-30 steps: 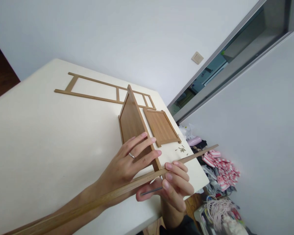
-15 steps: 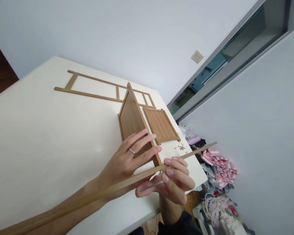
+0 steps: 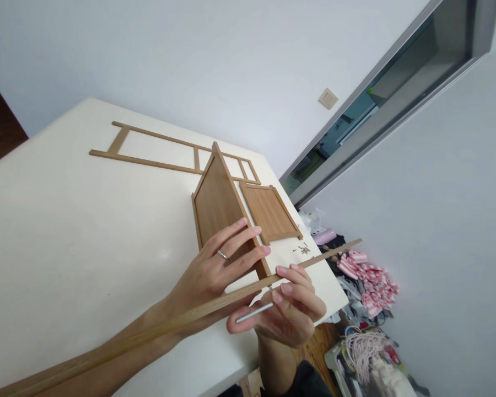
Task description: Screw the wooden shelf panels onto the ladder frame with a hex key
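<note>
My left hand [image 3: 219,259], with a ring on one finger, grips the edge of an upright wooden panel [image 3: 219,196]. A long wooden bar [image 3: 182,320] runs from the lower left across to the right and meets the panel's near end. My right hand [image 3: 293,306] is closed on an Allen key [image 3: 254,313], with its fingertips also resting against the bar. The short end of the key points at the bar where it meets the panel. Whether it sits in a screw head, I cannot tell.
On the white table [image 3: 107,231] lie a ladder-like wooden frame [image 3: 149,161] at the back, a second wooden panel [image 3: 270,212] and several small screws [image 3: 303,250]. Past the right edge are piled clothes [image 3: 367,275] and a bin [image 3: 334,358] with pale cord.
My right hand has turned the Allen key slightly, and the panel's far side has tilted a little leftward. My left hand keeps its hold. The view has shifted slightly.
</note>
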The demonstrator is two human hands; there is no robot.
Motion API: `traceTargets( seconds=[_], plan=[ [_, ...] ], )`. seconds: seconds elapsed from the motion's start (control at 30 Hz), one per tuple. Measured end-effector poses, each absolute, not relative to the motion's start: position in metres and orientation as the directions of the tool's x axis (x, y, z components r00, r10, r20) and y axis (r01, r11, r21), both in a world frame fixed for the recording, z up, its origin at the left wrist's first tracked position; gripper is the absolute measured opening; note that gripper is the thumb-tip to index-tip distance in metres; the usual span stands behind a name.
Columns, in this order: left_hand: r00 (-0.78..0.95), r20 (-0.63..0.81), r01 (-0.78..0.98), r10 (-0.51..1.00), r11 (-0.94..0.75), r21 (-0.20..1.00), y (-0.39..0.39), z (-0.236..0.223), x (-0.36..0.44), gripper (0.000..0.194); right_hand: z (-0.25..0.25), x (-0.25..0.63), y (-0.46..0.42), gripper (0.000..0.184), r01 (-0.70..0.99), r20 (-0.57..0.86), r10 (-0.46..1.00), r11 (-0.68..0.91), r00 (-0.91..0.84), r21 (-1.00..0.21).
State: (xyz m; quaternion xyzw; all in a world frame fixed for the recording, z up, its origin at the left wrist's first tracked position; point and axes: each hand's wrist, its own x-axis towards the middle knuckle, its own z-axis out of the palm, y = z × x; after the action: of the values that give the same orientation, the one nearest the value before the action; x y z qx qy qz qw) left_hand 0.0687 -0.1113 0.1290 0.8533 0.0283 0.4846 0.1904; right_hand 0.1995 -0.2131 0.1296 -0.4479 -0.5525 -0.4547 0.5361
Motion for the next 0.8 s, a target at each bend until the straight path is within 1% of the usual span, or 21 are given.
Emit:
traceTargets(
  seconds=[0.2,0.27,0.37,0.47,0.57,0.7,0.77,0.8],
  plan=[
    [0.517,0.828,-0.147,0.217,-0.931,0.335,-0.112,0.132,0.069,0.045,0.133,0.198,-0.211,0.026,0.980,1.000,0.014,0.196,-0.020,0.017],
    [0.522,0.831,-0.137,0.193,-0.942,0.305,-0.113,0.133,0.069,0.038,0.132,0.200,-0.212,0.029,0.979,0.999,0.032,0.205,-0.029,0.022],
    [0.531,0.839,-0.114,0.117,-0.971,0.208,-0.114,0.136,0.069,0.021,0.130,0.203,-0.216,0.042,0.972,0.994,0.099,0.234,-0.048,0.023],
    [0.527,0.847,-0.094,0.069,-0.986,0.138,-0.115,0.139,0.070,0.015,0.127,0.204,-0.218,0.046,0.970,0.992,0.120,0.242,-0.040,0.010],
    [0.508,0.859,-0.096,0.072,-0.986,0.139,-0.116,0.141,0.070,0.012,0.126,0.204,-0.219,0.046,0.972,0.992,0.125,0.235,-0.009,-0.021],
    [0.486,0.869,-0.087,0.095,-0.984,0.157,-0.117,0.140,0.072,0.014,0.127,0.204,-0.220,0.046,0.958,0.988,0.151,0.282,-0.002,-0.041],
    [0.475,0.872,-0.087,0.119,-0.980,0.181,-0.119,0.138,0.073,0.019,0.129,0.204,-0.219,0.047,0.952,0.989,0.151,0.305,-0.009,-0.038],
    [0.473,0.868,-0.082,0.150,-0.974,0.213,-0.120,0.137,0.073,0.025,0.131,0.204,-0.219,0.048,0.949,0.988,0.153,0.314,-0.019,-0.030]
  ],
)
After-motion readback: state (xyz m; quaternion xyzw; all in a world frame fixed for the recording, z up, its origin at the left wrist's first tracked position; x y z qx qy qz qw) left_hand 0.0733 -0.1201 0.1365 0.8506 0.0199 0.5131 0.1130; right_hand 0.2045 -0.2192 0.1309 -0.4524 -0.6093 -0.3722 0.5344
